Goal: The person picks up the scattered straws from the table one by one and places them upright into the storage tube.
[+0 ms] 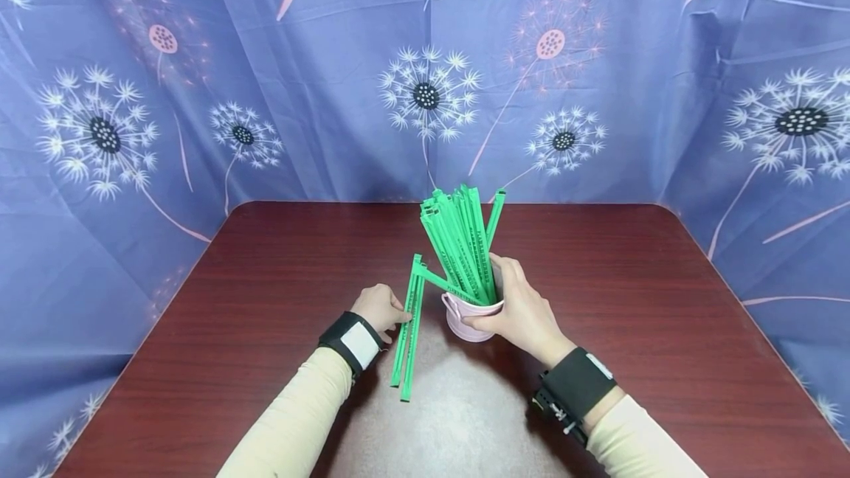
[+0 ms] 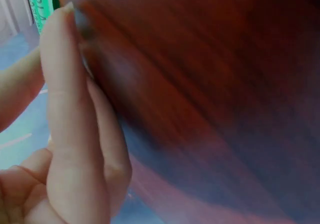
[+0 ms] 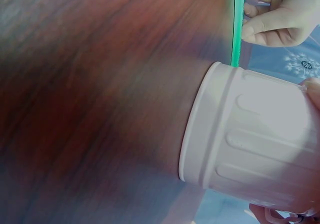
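Observation:
A small pale pink bucket (image 1: 473, 324) stands on the table, packed with upright straws in green printed wrappers (image 1: 458, 242). My right hand (image 1: 527, 312) grips the bucket, thumb on the near side and fingers round the right side. Left of the bucket, two wrapped straws (image 1: 410, 345) lie side by side, slanting toward me. My left hand (image 1: 381, 310) pinches them about midway, its thumb on top; the lower fingers are partly hidden. Another straw (image 1: 434, 279) leans out of the bucket, its tip at the top of the pair. The bucket (image 3: 260, 134) fills the right wrist view's lower right.
The dark red wood-grain table (image 1: 637, 301) carries a bright glare patch near its front. A blue dandelion-print curtain (image 1: 319, 94) hangs behind it and on both sides. One wrapped straw (image 1: 496, 216) sticks out apart at the bucket's right.

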A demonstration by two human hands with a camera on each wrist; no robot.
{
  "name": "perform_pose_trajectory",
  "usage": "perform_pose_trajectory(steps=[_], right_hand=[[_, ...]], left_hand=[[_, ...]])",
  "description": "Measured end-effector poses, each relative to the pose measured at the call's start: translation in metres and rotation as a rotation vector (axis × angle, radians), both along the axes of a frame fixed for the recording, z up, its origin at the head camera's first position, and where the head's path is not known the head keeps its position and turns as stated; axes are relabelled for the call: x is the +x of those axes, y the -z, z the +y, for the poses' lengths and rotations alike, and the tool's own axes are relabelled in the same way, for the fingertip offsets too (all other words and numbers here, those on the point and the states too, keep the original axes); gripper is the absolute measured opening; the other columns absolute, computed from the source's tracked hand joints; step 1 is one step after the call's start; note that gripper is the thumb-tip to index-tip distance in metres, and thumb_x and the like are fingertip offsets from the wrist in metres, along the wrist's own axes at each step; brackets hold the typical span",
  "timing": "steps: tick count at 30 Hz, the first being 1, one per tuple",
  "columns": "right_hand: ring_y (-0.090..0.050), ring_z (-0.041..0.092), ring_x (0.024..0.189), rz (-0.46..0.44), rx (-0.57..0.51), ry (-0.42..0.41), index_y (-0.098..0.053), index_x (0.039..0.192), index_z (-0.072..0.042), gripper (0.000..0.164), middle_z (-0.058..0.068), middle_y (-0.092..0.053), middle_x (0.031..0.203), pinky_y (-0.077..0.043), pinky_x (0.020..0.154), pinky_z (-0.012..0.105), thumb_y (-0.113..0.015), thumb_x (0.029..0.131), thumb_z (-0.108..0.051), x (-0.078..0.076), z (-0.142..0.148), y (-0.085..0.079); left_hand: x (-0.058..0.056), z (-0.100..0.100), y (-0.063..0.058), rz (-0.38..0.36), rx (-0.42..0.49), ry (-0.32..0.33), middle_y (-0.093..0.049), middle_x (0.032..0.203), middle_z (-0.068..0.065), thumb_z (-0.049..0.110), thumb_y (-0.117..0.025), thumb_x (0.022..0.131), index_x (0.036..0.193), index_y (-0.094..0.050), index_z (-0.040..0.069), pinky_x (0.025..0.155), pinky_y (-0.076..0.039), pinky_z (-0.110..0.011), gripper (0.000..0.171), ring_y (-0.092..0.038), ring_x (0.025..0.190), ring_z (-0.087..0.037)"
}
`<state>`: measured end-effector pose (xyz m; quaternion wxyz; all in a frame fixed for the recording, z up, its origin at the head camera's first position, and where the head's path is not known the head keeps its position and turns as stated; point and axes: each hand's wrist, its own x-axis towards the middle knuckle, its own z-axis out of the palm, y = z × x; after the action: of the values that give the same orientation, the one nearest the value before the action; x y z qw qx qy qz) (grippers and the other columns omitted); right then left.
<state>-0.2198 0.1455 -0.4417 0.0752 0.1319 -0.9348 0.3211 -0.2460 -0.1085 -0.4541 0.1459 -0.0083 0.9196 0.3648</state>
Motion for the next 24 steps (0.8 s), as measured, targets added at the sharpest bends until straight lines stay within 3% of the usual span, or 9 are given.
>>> perform_pose_trajectory(steps=[5,14,18,24], right_hand=[[-0.066,0.030,0.106,0.001,0.000,0.000,-0.029,0.151,-0.017,0.108,0.007,-0.044,0.143,-0.056,0.069,0.052,-0.089,0.067,-0.045,0.000,0.000,0.000],[-0.066,0.030,0.107,-0.001,-0.003,-0.001,-0.028,0.152,-0.018,0.108,0.005,-0.044,0.142,-0.056,0.071,0.051,-0.089,0.066,-0.046,0.000,0.000,-0.001],[-0.066,0.030,0.107,0.000,-0.009,-0.005,-0.029,0.151,-0.016,0.107,0.007,-0.044,0.142,-0.056,0.070,0.052,-0.089,0.067,-0.044,0.000,0.000,0.000],[-0.065,0.030,0.107,-0.005,-0.005,-0.004,-0.030,0.151,-0.015,0.107,0.008,-0.044,0.143,-0.056,0.069,0.053,-0.089,0.067,-0.045,-0.001,0.001,0.001]], left_hand=[[-0.001,0.001,0.000,-0.015,0.015,-0.023,-0.067,0.064,-0.010,0.011,-0.077,0.083,0.078,-0.073,0.001,0.043,-0.058,-0.029,0.012,-0.065,0.050,-0.015],[-0.001,0.000,-0.002,0.064,-0.002,-0.076,-0.064,0.057,-0.004,0.006,-0.073,0.080,0.072,-0.073,0.006,0.041,-0.057,-0.025,0.007,-0.059,0.040,-0.009],[-0.002,-0.002,-0.009,0.131,-0.001,-0.100,-0.070,0.066,-0.005,0.007,-0.072,0.080,0.081,-0.073,0.005,0.042,-0.056,-0.023,0.004,-0.059,0.043,-0.008],[-0.005,-0.003,-0.029,0.223,0.142,-0.170,-0.075,0.094,-0.015,0.010,-0.067,0.088,0.109,-0.067,0.000,0.049,-0.060,-0.026,0.024,-0.069,0.055,-0.017]])
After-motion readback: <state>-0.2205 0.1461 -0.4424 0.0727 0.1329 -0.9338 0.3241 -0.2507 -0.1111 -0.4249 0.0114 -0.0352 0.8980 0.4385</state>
